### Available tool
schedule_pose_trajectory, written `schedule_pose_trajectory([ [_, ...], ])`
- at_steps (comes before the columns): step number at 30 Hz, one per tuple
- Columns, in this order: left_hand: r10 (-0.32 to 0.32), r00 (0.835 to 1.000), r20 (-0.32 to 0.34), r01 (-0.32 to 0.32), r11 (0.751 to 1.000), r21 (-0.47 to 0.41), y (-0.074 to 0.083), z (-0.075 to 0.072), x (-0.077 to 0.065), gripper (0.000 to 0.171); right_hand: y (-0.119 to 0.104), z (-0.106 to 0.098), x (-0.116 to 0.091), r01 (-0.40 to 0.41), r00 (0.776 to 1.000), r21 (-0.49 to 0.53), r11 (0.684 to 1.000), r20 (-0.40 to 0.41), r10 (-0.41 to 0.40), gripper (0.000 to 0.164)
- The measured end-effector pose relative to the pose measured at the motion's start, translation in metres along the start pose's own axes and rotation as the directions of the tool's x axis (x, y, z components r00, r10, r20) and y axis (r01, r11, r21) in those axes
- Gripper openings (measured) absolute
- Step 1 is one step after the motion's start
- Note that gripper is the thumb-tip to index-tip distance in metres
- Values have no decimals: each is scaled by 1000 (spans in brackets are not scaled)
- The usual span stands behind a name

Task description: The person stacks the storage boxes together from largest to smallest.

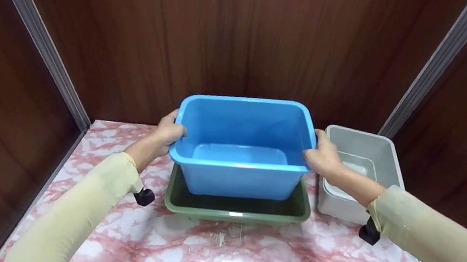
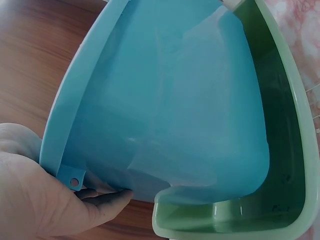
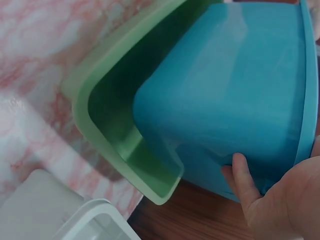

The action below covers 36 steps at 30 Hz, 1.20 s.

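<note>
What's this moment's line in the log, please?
left hand, right hand: grip blue plastic tub | position: over green plastic tub, depth unclear

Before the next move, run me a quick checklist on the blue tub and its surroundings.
1. Left hand gripping the blue tub at one end: ok.
2. Right hand gripping the opposite end: ok.
3. Blue tub empty inside: ok.
4. Blue tub level with the green tub: not ok, tilted.
5. Blue tub's base touching the green tub's floor: cannot tell.
6. Grey bins apart from the green tub: ok.
</note>
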<state>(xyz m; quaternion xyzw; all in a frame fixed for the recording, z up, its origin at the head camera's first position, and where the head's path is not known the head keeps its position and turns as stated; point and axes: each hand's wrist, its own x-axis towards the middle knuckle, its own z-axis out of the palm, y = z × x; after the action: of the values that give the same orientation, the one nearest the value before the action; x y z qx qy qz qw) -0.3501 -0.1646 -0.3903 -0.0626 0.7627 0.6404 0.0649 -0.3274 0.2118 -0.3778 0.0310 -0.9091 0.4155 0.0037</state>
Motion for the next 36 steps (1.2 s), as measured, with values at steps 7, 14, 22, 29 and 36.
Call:
schedule_pose_trajectory([
  [7, 7, 1000, -7, -7, 1000, -16, 0, 1, 7, 79, 1, 1, 3, -14, 1000, 24, 1000, 10, 13, 65],
  [14, 23, 1000, -1, -23, 1000, -5, 0, 6, 11, 75, 7, -1, 2, -9, 1000, 19, 1000, -29, 10, 66],
  [22, 16, 1000, -14, -16, 999, -32, -10, 0, 10, 76, 8, 10, 4, -17, 1000, 70, 997, -18, 18, 69],
  [29, 9, 1000, -28, -10, 999, -38, -16, 0, 9, 75, 9, 12, 5, -65, 998, 105, 992, 14, 64, 70],
  [36, 15, 999, -39, -17, 998, -57, -23, 3, 8, 75, 16, 15, 5, -94, 996, 110, 989, 18, 93, 70],
])
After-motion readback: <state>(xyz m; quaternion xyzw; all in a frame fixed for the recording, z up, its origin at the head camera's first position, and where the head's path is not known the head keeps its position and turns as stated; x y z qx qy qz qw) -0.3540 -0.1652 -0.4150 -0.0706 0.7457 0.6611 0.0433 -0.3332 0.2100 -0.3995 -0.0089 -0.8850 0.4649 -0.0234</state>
